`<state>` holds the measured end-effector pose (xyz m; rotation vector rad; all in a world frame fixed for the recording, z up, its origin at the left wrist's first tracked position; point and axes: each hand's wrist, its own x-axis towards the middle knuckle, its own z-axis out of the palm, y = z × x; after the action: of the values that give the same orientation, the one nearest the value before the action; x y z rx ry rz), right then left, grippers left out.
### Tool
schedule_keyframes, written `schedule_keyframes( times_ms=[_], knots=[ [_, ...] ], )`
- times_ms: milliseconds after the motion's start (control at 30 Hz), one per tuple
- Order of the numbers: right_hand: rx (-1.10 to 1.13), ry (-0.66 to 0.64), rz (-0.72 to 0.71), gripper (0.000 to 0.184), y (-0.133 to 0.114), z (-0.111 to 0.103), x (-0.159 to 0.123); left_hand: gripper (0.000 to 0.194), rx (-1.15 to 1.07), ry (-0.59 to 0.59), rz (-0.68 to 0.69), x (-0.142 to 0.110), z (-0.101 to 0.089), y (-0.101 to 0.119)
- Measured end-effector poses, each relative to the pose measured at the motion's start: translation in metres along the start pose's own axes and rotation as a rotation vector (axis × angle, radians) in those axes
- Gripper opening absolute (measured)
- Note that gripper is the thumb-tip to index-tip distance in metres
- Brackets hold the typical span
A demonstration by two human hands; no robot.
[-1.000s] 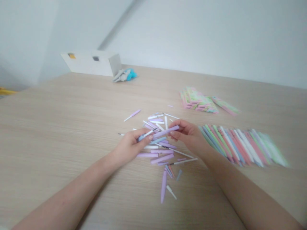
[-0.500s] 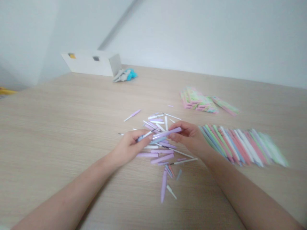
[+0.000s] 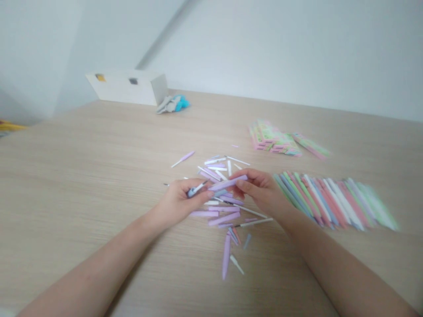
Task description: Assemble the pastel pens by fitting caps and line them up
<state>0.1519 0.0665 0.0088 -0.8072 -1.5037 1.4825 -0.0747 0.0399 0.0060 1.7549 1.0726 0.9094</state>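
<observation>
Lilac tube [image 3: 228,182] and pale-blue piece [image 3: 194,191] held above a loose heap of pastel sticks [image 3: 224,218]
The tapered tube lies slantwise in the right hand's fingers [image 3: 246,185], its end pointing left; the left hand [image 3: 180,202] pinches the short blue piece, whose thin white shaft ends in a dark tip. Beneath them, lilac, white and blue sticks lie flat and crisscrossed, spreading far and near, some straying apart
</observation>
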Motion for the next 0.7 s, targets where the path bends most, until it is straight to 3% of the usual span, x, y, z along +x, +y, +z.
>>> schedule_keyframes(
  times_ms=[333,500,700],
  knots=[
    [-0.082,0.029,0.014,0.019,-0.004,0.002,0.000,0.022,0.107,0.033,0.043,0.002,0.002,0.001],
    [-0.164,0.236,0.029,0.017,0.005,-0.014,0.007,0.037,0.105,0.089,0.036,0.004,0.000,-0.001],
    [-0.611,0.392,0.136,0.018,0.009,-0.025,0.011,0.038,0.157,0.190,-0.034,0.008,-0.006,-0.002]
  ],
)
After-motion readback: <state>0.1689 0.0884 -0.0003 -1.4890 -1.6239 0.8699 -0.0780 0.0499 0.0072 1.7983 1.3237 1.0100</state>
